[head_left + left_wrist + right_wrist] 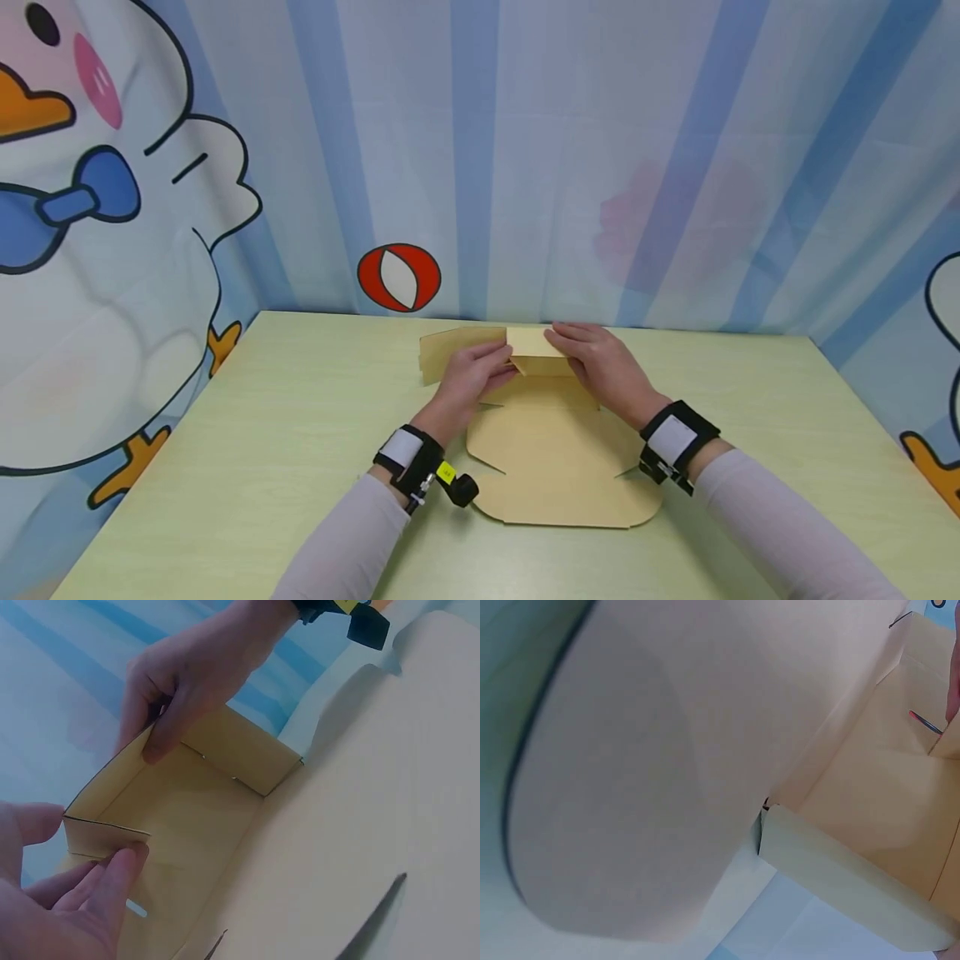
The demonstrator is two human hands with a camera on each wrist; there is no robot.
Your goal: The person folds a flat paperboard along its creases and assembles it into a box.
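A tan cardboard box blank (562,475), partly folded, lies on the table with its rounded flap toward me. At its far end a narrow wall panel (536,340) stands raised between both hands. My left hand (472,379) pinches a small folded end flap (105,836) between thumb and fingers. On the other side, my right hand (603,367) grips the raised wall, thumb inside and fingers outside. A side panel (453,350) sticks out to the left beyond the left hand. Folded side wall (855,877) shows in the right wrist view, where both hands are mostly cut off.
The pale green table (300,433) extends around the cardboard, its far edge just behind the raised panel. Behind it hangs a blue-and-white striped cloth (525,167) with cartoon prints. Slits (487,461) cut into the blank's sides. Each wrist wears a strapped camera mount (420,467).
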